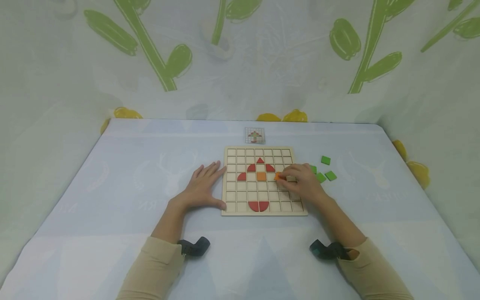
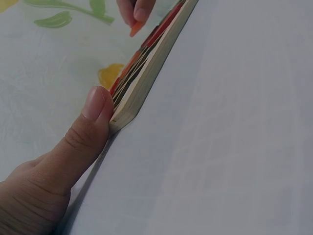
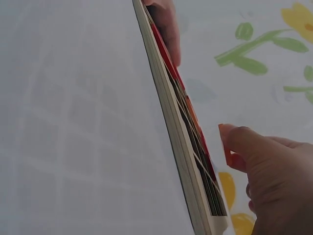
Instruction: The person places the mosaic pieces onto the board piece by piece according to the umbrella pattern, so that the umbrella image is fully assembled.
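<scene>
A wooden grid board [image 1: 233, 216] lies on the table between the hands. My left hand [image 1: 202, 187] is spread at its left edge, with the thumb [image 2: 95, 105] against the near corner. My right hand [image 1: 305, 183] pinches an orange square tile [image 3: 225, 144] between thumb and fingers, above the board's right side. Set in the grid are a red triangle [image 1: 260, 160], an orange square [image 1: 261, 176] and several red quarter-round tiles, two of them side by side in the near row as a half circle [image 1: 258, 206].
Several green square tiles [image 1: 326, 160] lie on the table right of the board, some partly behind my right hand. A small pattern card [image 1: 254, 135] sits beyond the board's far edge. A leaf-printed white backdrop [image 1: 270, 62] rises behind the table.
</scene>
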### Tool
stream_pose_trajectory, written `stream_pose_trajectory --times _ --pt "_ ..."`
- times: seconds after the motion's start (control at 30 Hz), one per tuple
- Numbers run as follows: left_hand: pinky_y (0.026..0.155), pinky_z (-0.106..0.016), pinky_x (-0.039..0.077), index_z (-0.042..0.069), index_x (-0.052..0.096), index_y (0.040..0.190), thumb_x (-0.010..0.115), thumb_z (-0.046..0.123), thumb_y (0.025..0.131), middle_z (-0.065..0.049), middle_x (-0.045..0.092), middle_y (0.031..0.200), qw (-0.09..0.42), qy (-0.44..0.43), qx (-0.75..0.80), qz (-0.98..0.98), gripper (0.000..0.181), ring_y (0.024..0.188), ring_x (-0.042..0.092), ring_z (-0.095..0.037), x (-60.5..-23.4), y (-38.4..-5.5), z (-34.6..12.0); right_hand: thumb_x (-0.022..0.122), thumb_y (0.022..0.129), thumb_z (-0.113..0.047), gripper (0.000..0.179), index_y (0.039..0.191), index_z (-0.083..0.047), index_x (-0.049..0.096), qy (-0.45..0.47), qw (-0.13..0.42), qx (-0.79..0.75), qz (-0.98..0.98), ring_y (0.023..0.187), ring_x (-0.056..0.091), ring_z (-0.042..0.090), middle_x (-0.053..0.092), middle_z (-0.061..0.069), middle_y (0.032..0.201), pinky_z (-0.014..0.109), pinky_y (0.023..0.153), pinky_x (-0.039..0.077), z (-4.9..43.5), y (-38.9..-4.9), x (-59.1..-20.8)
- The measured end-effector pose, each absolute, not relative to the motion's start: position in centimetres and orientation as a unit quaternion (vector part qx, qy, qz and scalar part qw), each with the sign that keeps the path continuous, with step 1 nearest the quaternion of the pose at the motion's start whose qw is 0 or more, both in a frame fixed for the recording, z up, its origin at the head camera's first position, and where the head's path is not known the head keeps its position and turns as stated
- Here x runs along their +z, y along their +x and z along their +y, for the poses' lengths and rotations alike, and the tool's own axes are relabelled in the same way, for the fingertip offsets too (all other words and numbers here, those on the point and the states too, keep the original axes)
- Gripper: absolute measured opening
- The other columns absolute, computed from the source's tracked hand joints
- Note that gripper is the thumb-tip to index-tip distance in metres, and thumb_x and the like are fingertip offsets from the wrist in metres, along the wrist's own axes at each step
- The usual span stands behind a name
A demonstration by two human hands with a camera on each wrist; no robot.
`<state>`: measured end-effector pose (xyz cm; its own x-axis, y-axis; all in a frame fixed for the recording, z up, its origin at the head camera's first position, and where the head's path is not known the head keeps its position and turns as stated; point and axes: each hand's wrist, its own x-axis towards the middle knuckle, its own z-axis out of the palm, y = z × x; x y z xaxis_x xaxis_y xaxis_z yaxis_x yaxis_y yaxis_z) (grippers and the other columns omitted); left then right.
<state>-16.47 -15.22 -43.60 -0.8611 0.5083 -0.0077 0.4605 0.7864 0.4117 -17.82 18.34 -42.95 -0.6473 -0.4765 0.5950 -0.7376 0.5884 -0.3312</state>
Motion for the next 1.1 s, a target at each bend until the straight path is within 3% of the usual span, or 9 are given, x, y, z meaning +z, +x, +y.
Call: stream_pose_trajectory --times 0.67,1.1 --pt "0.116 -0.052 0.005 0.008 0.026 0.149 0.078 0.064 0.058 -0.016 0.016 0.157 0.056 0.257 0.197 0.944 0.119 0.145 0.012 -0.031 -43.5 -16.4 -15.1 0.081 0.072 -0.018 0.017 0.086 -0.010 0.075 0.391 0.154 0.296 -0.858 0.086 0.059 0.014 0.068 -0.002 0.088 0.029 0.075 0.037 16.1 -16.4 -43.0" --pt "0.116 -0.052 0.004 0.007 0.026 0.149 0.079 0.061 0.059 -0.016 0.016 0.157 0.057 0.259 0.206 0.942 0.118 0.145 0.012 -0.032 -43.4 -16.5 -15.2 0.080 0.076 -0.022 0.017 0.090 -0.014 0.076 0.399 0.099 0.266 -0.872 0.091 0.060 0.012 0.070 -0.004 0.092 0.032 0.084 0.042 15.2 -15.5 -42.9"
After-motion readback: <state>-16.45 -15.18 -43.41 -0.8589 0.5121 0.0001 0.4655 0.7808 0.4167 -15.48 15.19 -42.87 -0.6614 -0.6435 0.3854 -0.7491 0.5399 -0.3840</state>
